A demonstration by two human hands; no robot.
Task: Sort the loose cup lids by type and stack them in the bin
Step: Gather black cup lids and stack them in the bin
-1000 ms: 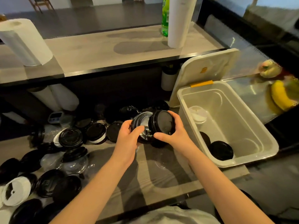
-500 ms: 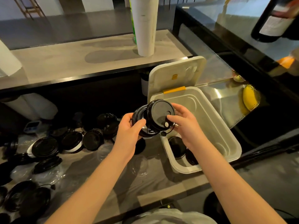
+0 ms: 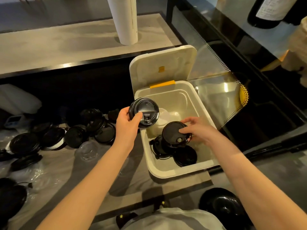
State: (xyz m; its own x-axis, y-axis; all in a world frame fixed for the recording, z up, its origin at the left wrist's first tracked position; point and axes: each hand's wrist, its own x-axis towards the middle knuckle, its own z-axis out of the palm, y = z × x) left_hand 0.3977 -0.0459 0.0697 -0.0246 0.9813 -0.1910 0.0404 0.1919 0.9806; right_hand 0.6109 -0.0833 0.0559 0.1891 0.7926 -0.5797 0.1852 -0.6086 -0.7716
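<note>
My left hand grips a small stack of black flip-tab lids at the near-left rim of the white bin. Inside the bin, my right hand holds a black lid with a round plug just above a stack of black lids. Another black stack lies beside it on the bin floor. A white lid stack stands further back in the bin. Several loose black lids lie on the counter to the left.
The bin's hinged cover stands open behind it. Clear lids lie on the counter among the black ones. A paper roll stands on the raised shelf. A glass display case is to the right. A black stool is below.
The two hands have separated. My right hand carried its black lid down into the bin over the black stack, and my left hand stayed at the bin's rim with the flip-tab lids.
</note>
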